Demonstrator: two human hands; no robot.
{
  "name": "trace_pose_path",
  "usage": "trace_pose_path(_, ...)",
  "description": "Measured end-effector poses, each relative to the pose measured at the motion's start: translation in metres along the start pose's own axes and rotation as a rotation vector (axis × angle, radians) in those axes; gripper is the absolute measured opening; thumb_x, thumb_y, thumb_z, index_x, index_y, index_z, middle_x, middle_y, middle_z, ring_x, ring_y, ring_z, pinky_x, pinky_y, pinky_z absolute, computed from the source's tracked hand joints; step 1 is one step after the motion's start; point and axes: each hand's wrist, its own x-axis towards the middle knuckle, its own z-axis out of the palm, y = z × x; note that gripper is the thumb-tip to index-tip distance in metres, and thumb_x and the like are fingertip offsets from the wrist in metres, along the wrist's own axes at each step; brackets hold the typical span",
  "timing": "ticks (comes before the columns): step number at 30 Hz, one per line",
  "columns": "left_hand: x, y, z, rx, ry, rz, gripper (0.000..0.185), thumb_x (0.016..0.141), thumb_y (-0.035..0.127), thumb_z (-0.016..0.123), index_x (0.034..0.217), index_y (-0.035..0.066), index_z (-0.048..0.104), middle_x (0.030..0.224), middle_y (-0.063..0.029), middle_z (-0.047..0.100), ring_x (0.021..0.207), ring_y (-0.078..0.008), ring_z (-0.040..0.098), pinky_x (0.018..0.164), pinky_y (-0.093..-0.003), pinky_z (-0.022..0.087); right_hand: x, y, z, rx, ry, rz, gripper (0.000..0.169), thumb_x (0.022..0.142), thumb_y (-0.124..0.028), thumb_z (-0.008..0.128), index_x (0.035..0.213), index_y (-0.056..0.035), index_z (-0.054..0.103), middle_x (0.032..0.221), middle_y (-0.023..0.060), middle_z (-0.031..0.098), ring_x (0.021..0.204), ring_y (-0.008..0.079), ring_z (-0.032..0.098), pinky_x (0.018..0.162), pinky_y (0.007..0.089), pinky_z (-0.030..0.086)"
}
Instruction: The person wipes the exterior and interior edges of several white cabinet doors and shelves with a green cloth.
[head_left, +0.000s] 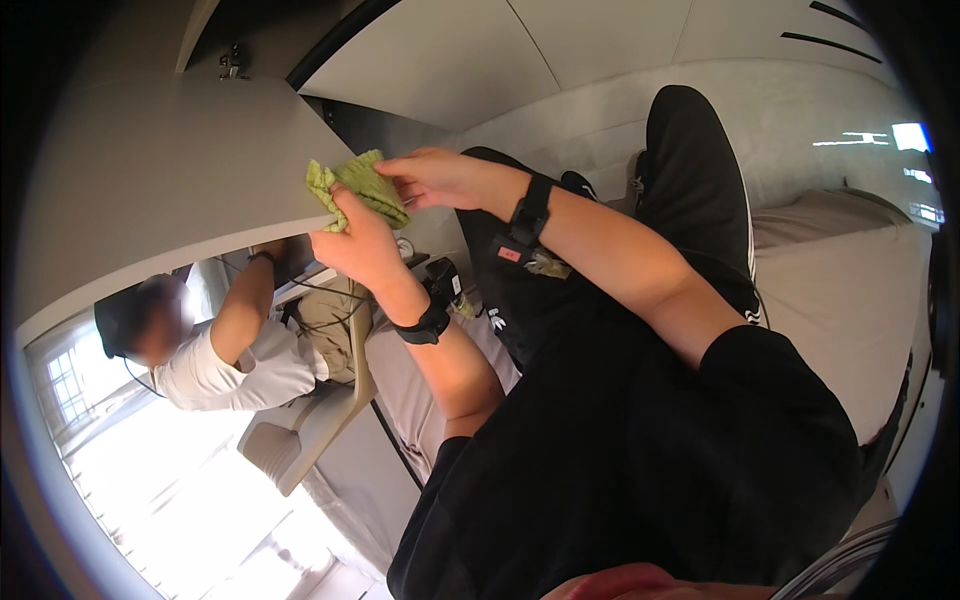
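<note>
A folded green cloth (365, 186) is held between both hands, near the edge of a light grey cabinet door (187, 165). My left hand (361, 241) grips the cloth's crumpled near end, its thumb on top. My right hand (439, 178) pinches the cloth's far edge between thumb and fingers. Each wrist bears a black strap with a small device. Whether the cloth touches the door, I cannot tell.
Another person (240, 360) in a white shirt is by a chair (330, 420) at the left, one arm reaching behind the door. A covered bed (832, 300) stands at the right. White cabinet fronts (450, 52) run along the top; a metal hinge (232, 64) shows upper left.
</note>
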Motion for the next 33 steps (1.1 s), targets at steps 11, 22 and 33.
trace_pose_path(11,-0.004,-0.015,0.001,0.085,0.009,-0.074,0.042,0.094,0.031,0.074,0.091,-0.01,0.072,0.079,-0.0195,0.074,0.067,-0.0234,0.068,0.058,-0.0413,0.054,0.048,0.025,0.019,0.573,-0.401,-0.05,0.029,0.103,-0.02,0.055,0.124,-0.0018,0.064,0.124,0.0115,0.07,0.111,0.0206,0.068,0.103,0.0377,0.053)
trace_pose_path(22,-0.005,-0.008,-0.01,-0.375,0.006,-0.32,0.053,0.096,0.023,0.072,0.137,-0.005,0.056,0.135,-0.0213,0.063,0.114,-0.028,0.064,0.095,-0.039,0.054,0.068,0.044,0.024,0.603,-0.277,0.111,0.029,0.106,-0.027,0.053,0.118,-0.0039,0.064,0.116,0.0089,0.073,0.104,0.0197,0.071,0.095,0.0364,0.057)
trace_pose_path(33,-0.009,-0.004,-0.018,-0.485,0.006,-0.328,0.052,0.09,0.018,0.08,0.132,-0.004,0.058,0.128,-0.0178,0.066,0.108,-0.0259,0.064,0.094,-0.0392,0.054,0.066,0.041,0.019,0.336,-0.122,0.045,0.024,0.102,-0.021,0.053,0.109,-0.0055,0.07,0.105,0.0073,0.074,0.092,0.024,0.072,0.079,0.0428,0.06)
